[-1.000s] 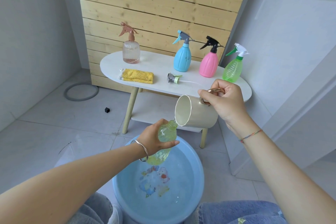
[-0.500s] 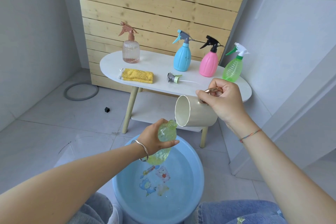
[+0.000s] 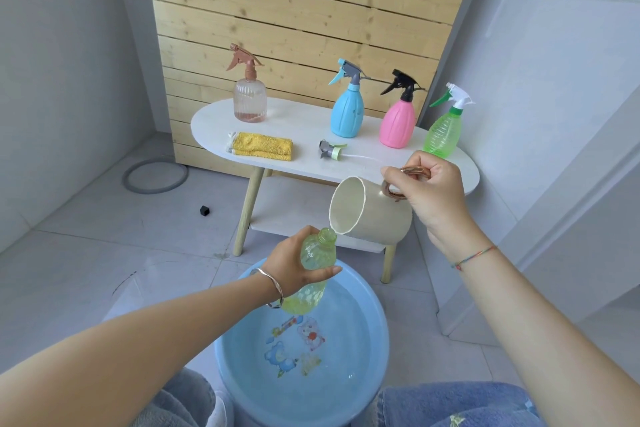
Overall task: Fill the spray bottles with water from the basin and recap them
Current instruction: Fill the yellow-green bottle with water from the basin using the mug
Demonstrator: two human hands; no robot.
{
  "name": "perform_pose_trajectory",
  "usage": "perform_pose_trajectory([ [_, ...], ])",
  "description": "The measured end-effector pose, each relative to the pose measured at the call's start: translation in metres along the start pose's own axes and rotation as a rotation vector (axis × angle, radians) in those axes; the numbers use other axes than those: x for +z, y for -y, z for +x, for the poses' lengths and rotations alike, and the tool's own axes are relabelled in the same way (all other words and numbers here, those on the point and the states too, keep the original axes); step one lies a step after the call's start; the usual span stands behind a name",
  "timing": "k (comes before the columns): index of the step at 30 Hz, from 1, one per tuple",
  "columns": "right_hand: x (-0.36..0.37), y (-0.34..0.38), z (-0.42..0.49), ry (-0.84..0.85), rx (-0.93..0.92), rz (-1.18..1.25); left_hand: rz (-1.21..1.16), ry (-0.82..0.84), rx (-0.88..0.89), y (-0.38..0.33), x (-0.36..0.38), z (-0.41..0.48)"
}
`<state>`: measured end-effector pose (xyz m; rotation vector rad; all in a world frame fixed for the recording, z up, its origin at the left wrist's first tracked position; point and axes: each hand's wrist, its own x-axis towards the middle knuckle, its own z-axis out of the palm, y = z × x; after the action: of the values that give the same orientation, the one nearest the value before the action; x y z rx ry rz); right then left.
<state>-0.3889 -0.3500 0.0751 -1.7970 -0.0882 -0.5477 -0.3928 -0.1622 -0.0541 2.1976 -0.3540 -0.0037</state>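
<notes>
My left hand (image 3: 298, 265) grips an uncapped yellow-green spray bottle (image 3: 313, 265), tilted over the blue basin (image 3: 375, 329) of water. My right hand (image 3: 429, 191) holds a cream mug (image 3: 372, 215) by its brown handle, tipped on its side with its rim at the bottle's open neck. The bottle's loose spray head (image 3: 330, 150) lies on the white table (image 3: 298, 121). Capped bottles stand on the table: a clear pinkish one (image 3: 250, 99), a blue one (image 3: 347, 111), a pink one (image 3: 397, 121) and a green one (image 3: 443, 133).
A folded yellow cloth (image 3: 261, 146) lies at the table's front left. The table has a lower shelf (image 3: 294, 204) and wooden legs. On the floor lie a grey ring (image 3: 156, 177) and a small black cube (image 3: 205, 210). My jeans-clad knees flank the basin.
The mug has tipped slightly further against the bottle's neck, and the ripples in the basin have settled. Both hands stay almost where they were.
</notes>
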Motion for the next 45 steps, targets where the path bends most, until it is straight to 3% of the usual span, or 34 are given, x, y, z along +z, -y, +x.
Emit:
perform_pose_trajectory([
  [4, -0.011, -0.020, 0.011, -0.150, 0.232, 0.260, -0.047, -0.041, -0.002, -0.006, -0.008, 0.002],
  [8, -0.019, -0.042, 0.016, -0.136, 0.414, 0.552, -0.034, -0.066, 0.008, -0.013, -0.017, 0.008],
  [12, -0.021, -0.050, 0.017, -0.151, 0.508, 0.678, -0.063, -0.115, -0.013, -0.021, -0.024, 0.017],
  [18, -0.040, -0.055, 0.043, -0.318, 0.542, 0.866, -0.185, -0.261, -0.059, -0.055, -0.041, 0.057],
  [35, -0.109, -0.163, 0.175, -0.560, 0.604, 0.637, -0.205, -0.425, 0.042, -0.093, -0.020, 0.202],
  [45, -0.103, -0.217, 0.202, -0.546, 0.606, 0.620, -0.219, -0.406, 0.037, -0.078, -0.010, 0.236],
])
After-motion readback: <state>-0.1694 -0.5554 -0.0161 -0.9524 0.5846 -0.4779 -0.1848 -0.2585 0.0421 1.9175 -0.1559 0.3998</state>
